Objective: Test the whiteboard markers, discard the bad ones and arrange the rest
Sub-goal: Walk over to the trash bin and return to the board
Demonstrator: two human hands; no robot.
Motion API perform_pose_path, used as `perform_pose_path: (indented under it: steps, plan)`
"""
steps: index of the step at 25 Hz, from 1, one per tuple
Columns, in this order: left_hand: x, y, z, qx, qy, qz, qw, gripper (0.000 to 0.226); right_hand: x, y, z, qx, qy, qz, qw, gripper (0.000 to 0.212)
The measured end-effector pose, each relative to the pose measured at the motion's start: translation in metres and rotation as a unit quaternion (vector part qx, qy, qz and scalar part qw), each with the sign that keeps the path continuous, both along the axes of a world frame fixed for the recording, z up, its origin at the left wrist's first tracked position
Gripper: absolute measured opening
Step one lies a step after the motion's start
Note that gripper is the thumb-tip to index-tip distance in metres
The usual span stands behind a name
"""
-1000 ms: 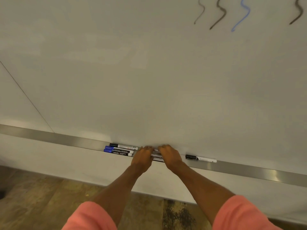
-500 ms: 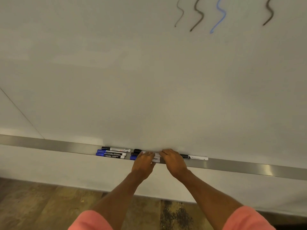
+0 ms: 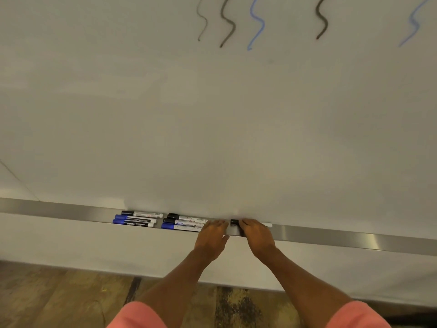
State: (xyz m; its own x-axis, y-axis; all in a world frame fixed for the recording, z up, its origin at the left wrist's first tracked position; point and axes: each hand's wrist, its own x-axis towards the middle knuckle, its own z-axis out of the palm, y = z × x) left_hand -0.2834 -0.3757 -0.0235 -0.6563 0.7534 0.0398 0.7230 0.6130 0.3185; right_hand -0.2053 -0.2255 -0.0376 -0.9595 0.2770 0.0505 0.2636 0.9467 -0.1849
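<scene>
That black-capped marker (image 3: 234, 222) looks light, stiff, slick; right hand (image 3: 256, 235) curls round mid-barrel, good hold, left hand (image 3: 211, 236) straight-fingered against grouped markers (image 3: 184, 223).

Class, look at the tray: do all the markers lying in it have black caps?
No, three markers in the tray have blue caps, the others black.

- Tray (image 3: 354, 240) is showing brushed metal, satin, with one bright glint.
- Board (image 3: 212, 126) is reading smooth, faintly glossy.
- Markers (image 3: 142, 220) are showing smooth plastic, barrels glossy.
- Floor (image 3: 59, 299) is looking like worn, scuffed wood, matt.
- Sleeves (image 3: 137, 316) are looking like matt cloth.
</scene>
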Motion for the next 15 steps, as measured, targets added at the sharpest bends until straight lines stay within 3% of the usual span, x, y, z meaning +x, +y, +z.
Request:
perform_pose_path:
  steps: [4,11,15]
  plan:
    - [0.008,0.008,-0.002,0.007,0.001,0.025,1.0,0.045,-0.001,0.005,0.001,-0.012,-0.007,0.017,1.0,0.029]
    - [0.015,0.012,-0.005,-0.003,-0.002,0.057,0.998,0.048,-0.008,0.012,-0.007,-0.014,-0.027,0.01,0.999,0.03]
    - [0.013,0.021,-0.002,0.01,0.0,0.037,0.999,0.044,-0.006,0.011,0.002,-0.016,0.014,0.087,0.996,0.031]
